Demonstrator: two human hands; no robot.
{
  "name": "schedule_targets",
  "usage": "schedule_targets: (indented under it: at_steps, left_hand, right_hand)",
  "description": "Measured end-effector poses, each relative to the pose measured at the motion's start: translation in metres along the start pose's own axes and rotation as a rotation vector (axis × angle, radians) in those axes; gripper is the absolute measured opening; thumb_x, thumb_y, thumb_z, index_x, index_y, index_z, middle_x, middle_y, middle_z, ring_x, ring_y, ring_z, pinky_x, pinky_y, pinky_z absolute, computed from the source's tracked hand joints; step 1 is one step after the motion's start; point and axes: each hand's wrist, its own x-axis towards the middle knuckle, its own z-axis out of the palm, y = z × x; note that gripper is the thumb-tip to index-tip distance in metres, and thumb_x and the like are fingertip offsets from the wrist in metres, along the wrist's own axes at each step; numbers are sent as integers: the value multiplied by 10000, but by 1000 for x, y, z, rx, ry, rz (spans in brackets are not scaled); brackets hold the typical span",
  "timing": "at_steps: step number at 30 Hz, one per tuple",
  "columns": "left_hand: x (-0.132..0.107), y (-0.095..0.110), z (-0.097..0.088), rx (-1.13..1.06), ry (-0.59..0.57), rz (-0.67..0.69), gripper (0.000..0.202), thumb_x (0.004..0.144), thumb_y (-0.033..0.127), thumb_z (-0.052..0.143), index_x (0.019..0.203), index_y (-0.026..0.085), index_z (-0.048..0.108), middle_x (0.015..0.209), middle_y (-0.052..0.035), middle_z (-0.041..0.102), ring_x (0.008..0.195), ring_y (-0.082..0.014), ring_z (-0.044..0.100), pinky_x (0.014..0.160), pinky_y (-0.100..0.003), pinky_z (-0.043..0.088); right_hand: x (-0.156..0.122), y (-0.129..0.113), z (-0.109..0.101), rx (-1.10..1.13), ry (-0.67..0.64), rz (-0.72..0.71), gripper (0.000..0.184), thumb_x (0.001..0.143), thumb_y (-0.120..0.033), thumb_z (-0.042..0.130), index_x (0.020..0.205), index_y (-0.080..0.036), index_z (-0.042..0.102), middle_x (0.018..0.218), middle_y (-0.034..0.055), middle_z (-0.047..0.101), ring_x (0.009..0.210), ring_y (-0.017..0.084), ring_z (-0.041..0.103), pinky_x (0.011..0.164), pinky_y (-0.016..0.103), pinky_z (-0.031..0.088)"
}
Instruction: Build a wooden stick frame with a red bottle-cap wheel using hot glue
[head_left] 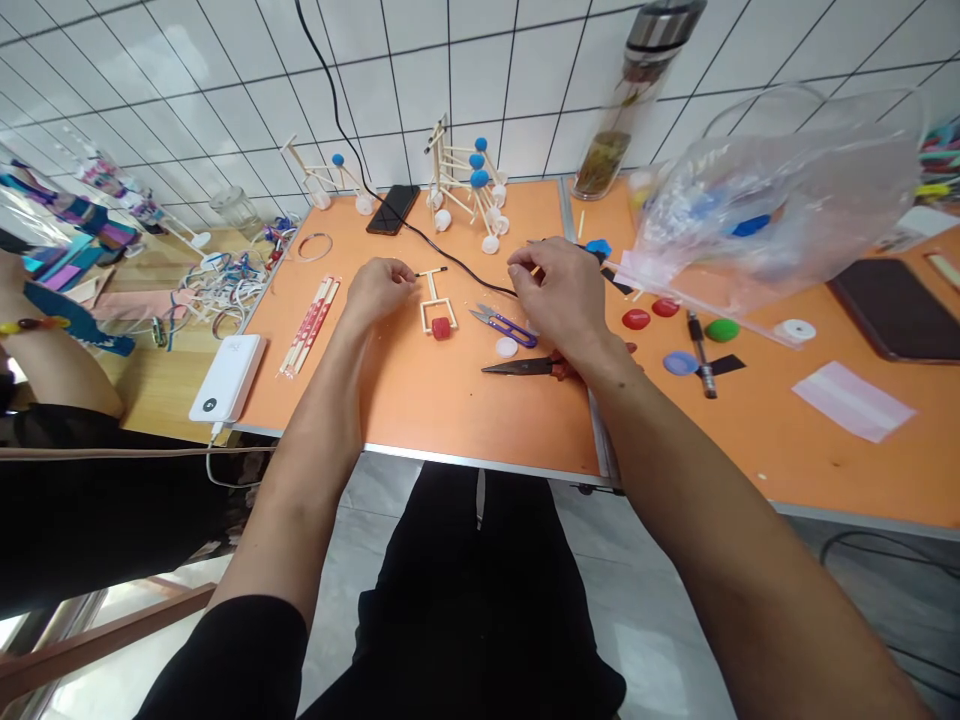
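My left hand (pixel 379 290) rests curled on the orange tabletop (pixel 405 400), its fingertips against the end of a small wooden stick frame (pixel 433 300) that has a red cap (pixel 442 328) at its lower end. My right hand (pixel 555 295) pinches a thin light stick (pixel 534 270) above a black cable (pixel 480 270). Below that hand lie purple-handled thread snips (pixel 504 325), a white bottle cap (pixel 506 347) and red-handled black scissors (pixel 525 366). Whether my left hand grips anything cannot be seen.
Stick models with blue balls (pixel 465 180) and a black phone (pixel 393 208) stand at the back. Wrapped chopsticks (pixel 310 325) and a white power bank (pixel 227 378) lie left. A clear plastic bag (pixel 772 200) and coloured caps (pixel 660 315) are right. Another person's arm (pixel 52 350) is far left.
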Motion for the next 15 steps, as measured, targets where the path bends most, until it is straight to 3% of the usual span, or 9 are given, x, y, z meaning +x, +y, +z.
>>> schedule_targets:
  at_steps: [4,9,15]
  left_hand:
    - [-1,2,7,163,-78,29,237,687,54,793,769,273,832,728,-32,698,816,-275,625,876,-388,427]
    - [-2,1,6,294,-58,11,241,677,56,797,633,272,701,750,-89,684,961,-356,678,959,-459,489]
    - [-8,4,-10,563,35,-30,164,768,64,756,813,222,759,1199,-234,787,1333,-516,655,1046,-579,515]
  right_hand:
    - [1,7,1,-7,18,19,207,1036,-262,623,1011,-279,828,1096,138,840,1102,361,755,951,514,585]
    - [2,10,1,-16,9,23,208,1026,-253,617,1013,-277,823,1093,141,834,1113,366,756,958,516,585]
    - [4,14,-3,-10,19,51,206,1027,-277,623,1022,-270,829,1101,127,845,1042,342,767,953,501,579]
